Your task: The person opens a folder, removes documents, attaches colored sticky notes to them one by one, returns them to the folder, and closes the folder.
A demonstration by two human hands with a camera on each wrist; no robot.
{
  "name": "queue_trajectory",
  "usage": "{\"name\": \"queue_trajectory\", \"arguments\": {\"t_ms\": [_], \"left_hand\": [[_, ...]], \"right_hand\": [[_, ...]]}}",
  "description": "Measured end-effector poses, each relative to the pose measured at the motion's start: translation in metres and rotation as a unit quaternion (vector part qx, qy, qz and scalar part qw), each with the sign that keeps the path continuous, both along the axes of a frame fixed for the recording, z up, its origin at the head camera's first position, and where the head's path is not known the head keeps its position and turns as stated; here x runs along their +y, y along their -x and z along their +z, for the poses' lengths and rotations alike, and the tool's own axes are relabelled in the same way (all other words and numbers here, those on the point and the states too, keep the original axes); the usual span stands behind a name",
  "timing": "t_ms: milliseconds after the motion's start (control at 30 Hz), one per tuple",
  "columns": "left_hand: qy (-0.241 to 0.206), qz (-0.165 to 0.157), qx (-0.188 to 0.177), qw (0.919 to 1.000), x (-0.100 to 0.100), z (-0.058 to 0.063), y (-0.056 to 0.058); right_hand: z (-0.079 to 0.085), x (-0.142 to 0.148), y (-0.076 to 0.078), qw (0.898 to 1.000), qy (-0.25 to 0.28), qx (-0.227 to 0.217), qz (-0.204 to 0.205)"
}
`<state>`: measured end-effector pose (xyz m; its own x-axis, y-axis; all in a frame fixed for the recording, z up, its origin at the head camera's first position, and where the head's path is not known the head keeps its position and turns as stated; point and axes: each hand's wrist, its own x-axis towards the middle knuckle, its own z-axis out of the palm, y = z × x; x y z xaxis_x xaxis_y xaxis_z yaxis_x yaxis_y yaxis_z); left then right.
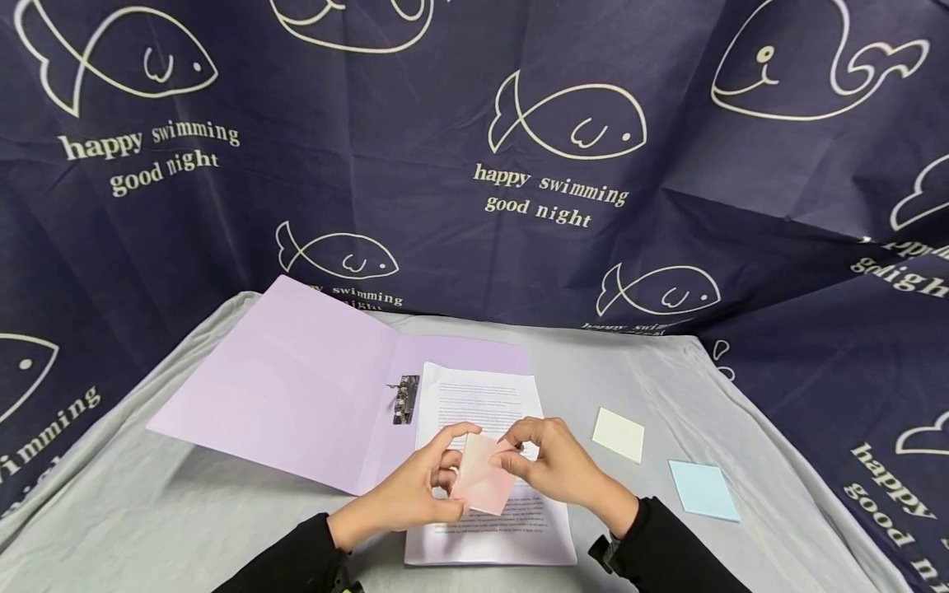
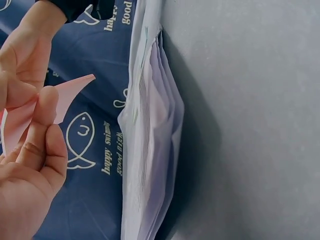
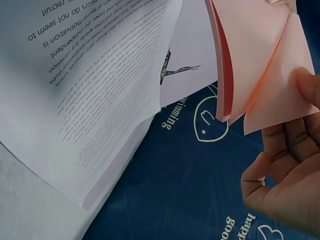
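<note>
Over the stack of printed pages (image 1: 511, 535), my left hand (image 1: 415, 490) grips a pad of pink sticky notes (image 1: 482, 490) by its edges, between thumb and fingers. My right hand (image 1: 559, 461) pinches the top pink sheet at its upper right. Seen from the right wrist, that sheet (image 3: 287, 95) is lifted and bent away from the pad (image 3: 250, 45), with a gap between them. In the left wrist view the pink paper (image 2: 70, 97) curves out past the left fingers (image 2: 42, 135).
An open lilac folder (image 1: 289, 387) lies under the pages, its cover spread left. A metal clip (image 1: 405, 399) sits by its spine. Right of the pages are a pale yellow sticky pad (image 1: 619, 435) and a light blue one (image 1: 704, 492). A dark fish-print curtain (image 1: 445, 165) hangs behind the table.
</note>
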<state>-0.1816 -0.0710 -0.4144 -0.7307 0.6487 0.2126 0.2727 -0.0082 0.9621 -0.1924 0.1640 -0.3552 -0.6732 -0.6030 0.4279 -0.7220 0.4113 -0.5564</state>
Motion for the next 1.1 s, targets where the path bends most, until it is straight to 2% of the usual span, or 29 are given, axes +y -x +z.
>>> {"name": "queue_trajectory", "arguments": {"t_ms": [133, 367, 533, 667, 867, 1100], "left_hand": [[0.001, 0.002, -0.002, 1.0000, -0.001, 0.000, -0.001], [-0.014, -0.013, -0.025, 0.9995, -0.006, -0.003, -0.003], [-0.010, -0.016, -0.017, 0.9997, -0.008, -0.004, -0.003], [-0.011, -0.020, -0.008, 0.9997, -0.009, -0.005, -0.003], [-0.015, -0.028, -0.024, 0.9992, -0.010, -0.005, -0.004], [-0.012, -0.027, -0.032, 0.9990, -0.009, -0.006, -0.007]], "right_hand": [[0.002, -0.002, -0.002, 1.000, 0.006, -0.022, -0.020], [0.000, -0.006, 0.000, 0.999, 0.023, -0.019, -0.030], [-0.001, -0.006, 0.003, 0.997, 0.049, -0.035, -0.048], [0.002, -0.007, 0.004, 0.993, 0.059, -0.067, -0.078], [0.003, -0.007, 0.007, 0.985, 0.072, -0.116, -0.107], [0.003, -0.005, 0.011, 0.976, 0.090, -0.141, -0.136]]}}
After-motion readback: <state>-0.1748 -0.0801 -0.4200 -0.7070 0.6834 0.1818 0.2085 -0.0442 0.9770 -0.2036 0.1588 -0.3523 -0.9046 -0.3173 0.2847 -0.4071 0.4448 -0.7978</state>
